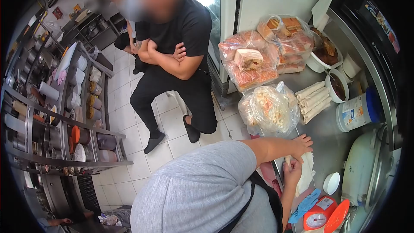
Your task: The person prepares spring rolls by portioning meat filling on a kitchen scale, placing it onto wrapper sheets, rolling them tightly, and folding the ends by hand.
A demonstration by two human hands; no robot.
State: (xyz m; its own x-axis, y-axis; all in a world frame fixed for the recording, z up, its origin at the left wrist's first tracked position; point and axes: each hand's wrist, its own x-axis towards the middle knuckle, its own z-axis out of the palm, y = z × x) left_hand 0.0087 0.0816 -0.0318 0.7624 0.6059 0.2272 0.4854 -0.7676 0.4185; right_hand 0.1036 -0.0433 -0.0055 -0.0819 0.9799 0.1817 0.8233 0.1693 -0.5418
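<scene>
My left hand (303,145) lies with fingers stretched out over the far end of a pale wrapper roll (287,160) on the steel counter. My right hand (293,171) pinches the roll's near end between thumb and fingers. Beside both hands lie flat white wrapper sheets (307,173). Further along, finished-looking rolls (312,99) are stacked in a pile. A clear plastic bag of shredded filling (269,110) sits next to that pile. Part of the roll is hidden under my left hand.
Bagged meat slabs (248,60) and bowls of dark sauce (337,86) stand at one end. A blue-lidded tub (355,111), small white bowl (331,183), blue cloth (305,206) and red scale (320,212) surround the work area. A person (172,51) sits nearby with arms crossed.
</scene>
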